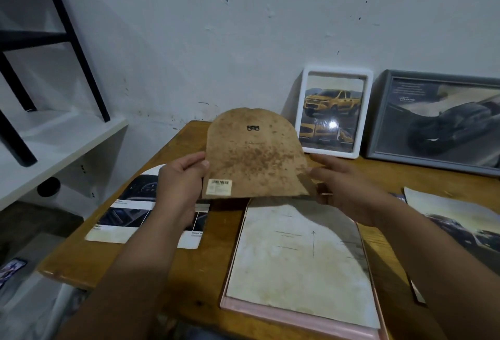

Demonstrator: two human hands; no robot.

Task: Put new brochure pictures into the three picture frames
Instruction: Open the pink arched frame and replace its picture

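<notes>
Both hands (184, 185) (343, 188) pinching backing board (254, 155)

- Bare table (173, 266) shows between the brochure (127, 212) and the pink frame (297, 310).
- Two frames (334, 112) (433, 120) against the wall block the back right.
- Another brochure (454, 220) covers the right edge.

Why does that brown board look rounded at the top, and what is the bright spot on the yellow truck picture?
In the head view, the wide-angle lens bends straight lines, so the brown backing board held by the left hand and right hand bulges. The bright spot is a light's glare on the white frame. The room is dim, and the board shades the pink frame below.
</notes>
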